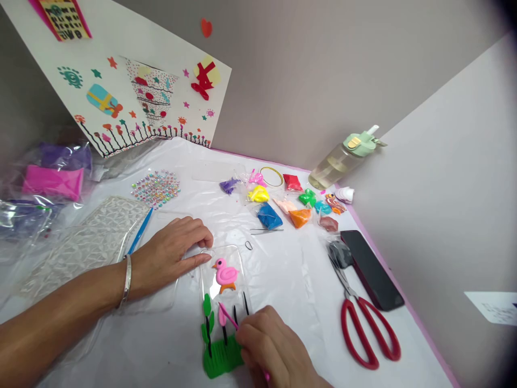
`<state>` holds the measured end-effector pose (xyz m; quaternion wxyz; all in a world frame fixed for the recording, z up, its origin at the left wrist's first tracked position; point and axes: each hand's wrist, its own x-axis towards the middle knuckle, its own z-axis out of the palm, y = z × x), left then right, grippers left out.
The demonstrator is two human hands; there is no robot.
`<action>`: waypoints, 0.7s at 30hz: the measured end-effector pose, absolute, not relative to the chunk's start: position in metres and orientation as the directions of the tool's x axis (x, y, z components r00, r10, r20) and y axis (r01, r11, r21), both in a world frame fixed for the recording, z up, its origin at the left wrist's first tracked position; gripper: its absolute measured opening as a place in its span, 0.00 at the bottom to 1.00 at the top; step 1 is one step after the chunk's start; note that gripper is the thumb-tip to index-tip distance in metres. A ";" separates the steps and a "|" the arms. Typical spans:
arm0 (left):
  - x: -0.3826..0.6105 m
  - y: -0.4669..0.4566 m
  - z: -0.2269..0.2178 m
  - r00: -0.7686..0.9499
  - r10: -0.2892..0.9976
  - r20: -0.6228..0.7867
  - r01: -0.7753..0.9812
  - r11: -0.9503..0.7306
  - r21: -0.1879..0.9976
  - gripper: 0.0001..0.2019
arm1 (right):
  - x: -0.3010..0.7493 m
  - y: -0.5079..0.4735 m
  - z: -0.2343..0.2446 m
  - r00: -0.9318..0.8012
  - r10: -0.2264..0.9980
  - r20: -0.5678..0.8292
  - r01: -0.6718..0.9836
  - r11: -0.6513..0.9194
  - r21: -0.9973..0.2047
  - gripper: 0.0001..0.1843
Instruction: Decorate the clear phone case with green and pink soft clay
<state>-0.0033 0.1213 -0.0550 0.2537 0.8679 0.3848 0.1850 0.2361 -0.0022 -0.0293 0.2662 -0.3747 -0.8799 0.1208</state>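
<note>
A clear phone case [210, 280] lies on the white plastic sheet, decorated with a pink clay bird [225, 274], green clay grass [220, 358] and black stems with pink and green buds. My left hand [172, 256] rests flat on the sheet, fingertips on the case's upper left edge. My right hand [274, 350] grips a thin pink tool [228, 317], its tip touching a pink bud just above the grass.
Small bags of coloured clay [283, 207] lie beyond the case, with red-handled scissors [363, 328] and a black phone [369, 269] at right. A bottle [343, 159] leans in the corner. Clear textured cases [86, 242], a blue stick [139, 231] and a gem sheet [155, 188] sit at left.
</note>
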 end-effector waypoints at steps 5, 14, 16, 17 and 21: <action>-0.003 0.121 -0.055 0.628 0.769 0.122 0.576 -0.564 0.591 0.10 | 0.235 0.000 -0.030 -0.586 0.721 0.370 0.589 0.692 -0.416 0.11; -0.003 0.122 -0.056 0.633 0.763 0.127 0.572 -0.572 0.587 0.08 | 0.228 0.002 -0.026 -0.599 0.698 0.393 0.588 0.716 -0.375 0.14; -0.003 0.121 -0.056 0.635 0.762 0.125 0.574 -0.574 0.584 0.08 | 0.227 0.002 -0.025 -0.615 0.688 0.386 0.590 0.726 -0.354 0.15; -0.003 0.121 -0.055 0.636 0.761 0.124 0.574 -0.575 0.583 0.08 | 0.228 0.002 -0.025 -0.615 0.687 0.388 0.589 0.727 -0.354 0.15; -0.003 0.122 -0.055 0.633 0.765 0.122 0.577 -0.571 0.585 0.09 | 0.233 0.001 -0.025 -0.579 0.692 0.430 0.564 0.721 -0.401 0.15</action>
